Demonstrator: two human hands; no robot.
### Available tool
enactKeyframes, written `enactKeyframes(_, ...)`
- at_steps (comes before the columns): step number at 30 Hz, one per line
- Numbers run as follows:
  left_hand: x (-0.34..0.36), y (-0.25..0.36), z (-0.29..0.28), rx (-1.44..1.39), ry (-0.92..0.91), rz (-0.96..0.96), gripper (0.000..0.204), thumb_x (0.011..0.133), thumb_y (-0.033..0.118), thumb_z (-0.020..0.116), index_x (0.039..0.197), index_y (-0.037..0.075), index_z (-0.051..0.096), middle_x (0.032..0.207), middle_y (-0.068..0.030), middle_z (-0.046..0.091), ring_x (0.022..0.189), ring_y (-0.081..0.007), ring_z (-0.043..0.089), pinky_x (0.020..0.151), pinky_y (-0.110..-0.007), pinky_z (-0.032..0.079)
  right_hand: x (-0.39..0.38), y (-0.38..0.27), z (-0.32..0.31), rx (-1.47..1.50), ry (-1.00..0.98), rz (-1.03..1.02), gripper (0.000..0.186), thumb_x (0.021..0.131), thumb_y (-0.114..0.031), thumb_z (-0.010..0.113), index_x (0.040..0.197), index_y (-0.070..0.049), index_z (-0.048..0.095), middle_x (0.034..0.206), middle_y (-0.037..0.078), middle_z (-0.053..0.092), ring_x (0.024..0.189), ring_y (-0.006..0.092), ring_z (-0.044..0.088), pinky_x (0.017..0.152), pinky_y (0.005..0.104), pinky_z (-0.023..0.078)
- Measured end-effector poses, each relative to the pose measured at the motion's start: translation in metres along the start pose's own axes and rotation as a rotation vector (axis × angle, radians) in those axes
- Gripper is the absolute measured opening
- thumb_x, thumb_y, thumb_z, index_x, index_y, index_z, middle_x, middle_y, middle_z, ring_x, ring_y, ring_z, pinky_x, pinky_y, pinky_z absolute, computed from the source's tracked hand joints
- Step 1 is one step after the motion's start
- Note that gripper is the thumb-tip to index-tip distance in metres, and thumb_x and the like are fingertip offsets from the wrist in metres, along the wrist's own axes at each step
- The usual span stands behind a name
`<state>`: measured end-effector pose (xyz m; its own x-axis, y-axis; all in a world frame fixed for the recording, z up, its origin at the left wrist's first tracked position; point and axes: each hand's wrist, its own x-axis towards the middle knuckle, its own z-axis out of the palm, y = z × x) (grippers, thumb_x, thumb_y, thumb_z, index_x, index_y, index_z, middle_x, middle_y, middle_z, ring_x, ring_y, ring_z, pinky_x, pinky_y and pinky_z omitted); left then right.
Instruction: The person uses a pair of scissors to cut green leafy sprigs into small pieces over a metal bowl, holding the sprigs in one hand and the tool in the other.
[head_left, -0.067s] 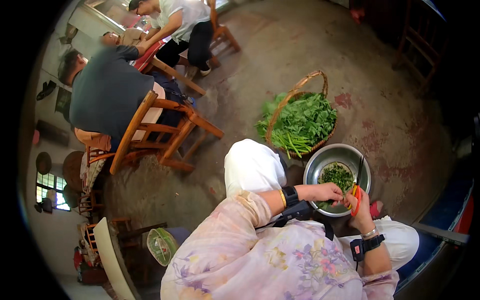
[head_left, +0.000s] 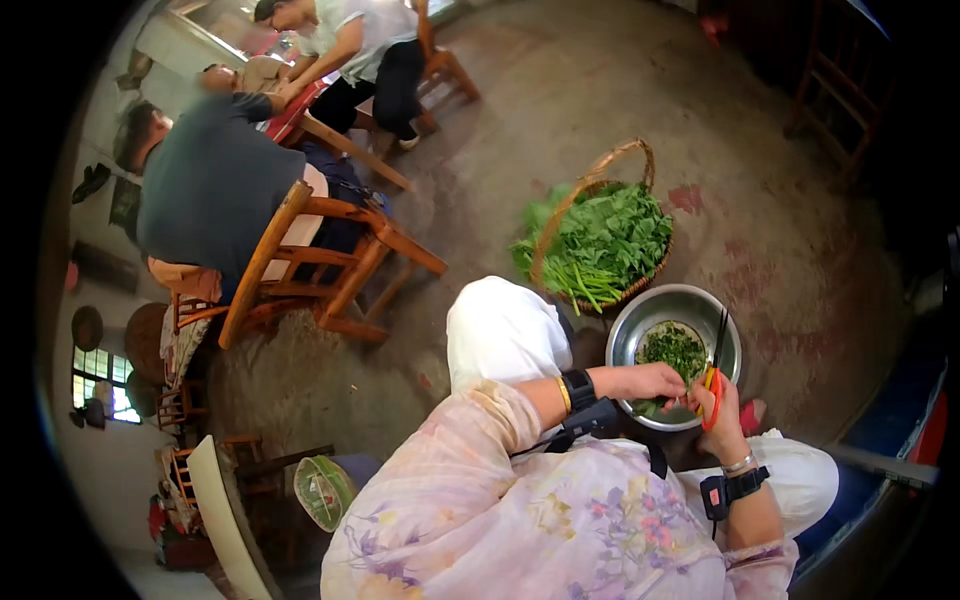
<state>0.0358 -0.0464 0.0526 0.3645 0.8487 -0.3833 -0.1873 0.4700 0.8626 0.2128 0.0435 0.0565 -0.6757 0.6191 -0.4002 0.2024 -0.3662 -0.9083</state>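
My right hand is wrapped around a pair of orange-handled scissors in the lower right of the frame, blades pointing up over the steel bowl. My left hand sits just beside it, fingers pinched shut on a bit of green stem — too small to make out exactly how it's held. The two hands are close together, right over the near rim of the bowl.

Inside the bowl there's a heap of chopped greens. Just above it, toward the upper middle of the frame, a woven basket with a hoop handle stands on the concrete floor — it's piled with leafy greens, long stems hanging toward the bowl.

Over in the upper left, one person sits on a wooden chair with their back to me, and another person sits across a small table.
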Motion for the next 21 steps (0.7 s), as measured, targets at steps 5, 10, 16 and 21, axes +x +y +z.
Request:
enactKeyframes(5,0.006,-0.022,-0.008,-0.061,0.151,-0.054,0.021,0.090,0.022,0.052,0.096,0.005,0.064,0.093,-0.0028,0.058,0.080,-0.0124,0.056,0.074,-0.028,0.048,0.004,-0.006,-0.001,-0.177,-0.001,0.009,0.010,0.081,-0.013,0.062,0.080,-0.005,0.056,0.061,-0.002,0.051,0.054,0.0075,0.045,0.047,0.0237,0.034)
enactKeyframes(10,0.011,-0.017,-0.022,-0.150,0.351,-0.063,0.015,0.091,0.020,0.054,0.086,0.007,0.059,0.069,0.0026,0.052,0.060,-0.0075,0.047,0.056,-0.021,0.039,0.021,0.020,-0.021,-0.161,0.044,0.118,0.044,0.084,-0.045,0.065,0.081,-0.002,0.059,0.063,0.003,0.057,0.053,0.0081,0.050,0.049,0.0236,0.039)
enactKeyframes(16,0.029,-0.013,-0.046,-0.367,0.302,-0.091,0.015,0.094,0.019,0.051,0.090,0.005,0.053,0.067,0.0032,0.046,0.055,-0.0070,0.041,0.053,-0.021,0.036,0.018,0.045,-0.046,-0.563,-0.041,0.151,0.066,0.081,-0.062,0.057,0.090,0.004,0.060,0.079,0.016,0.063,0.076,0.0243,0.062,0.068,0.0342,0.047)
enactKeyframes(21,0.029,-0.020,-0.046,-0.374,0.269,-0.118,0.015,0.095,0.019,0.050,0.090,0.005,0.052,0.066,0.0031,0.044,0.055,-0.0069,0.039,0.052,-0.021,0.034,0.010,0.030,-0.037,-0.661,-0.144,0.152,0.072,0.080,-0.066,0.052,0.087,0.005,0.059,0.085,0.025,0.061,0.083,0.0369,0.060,0.075,0.0412,0.045)
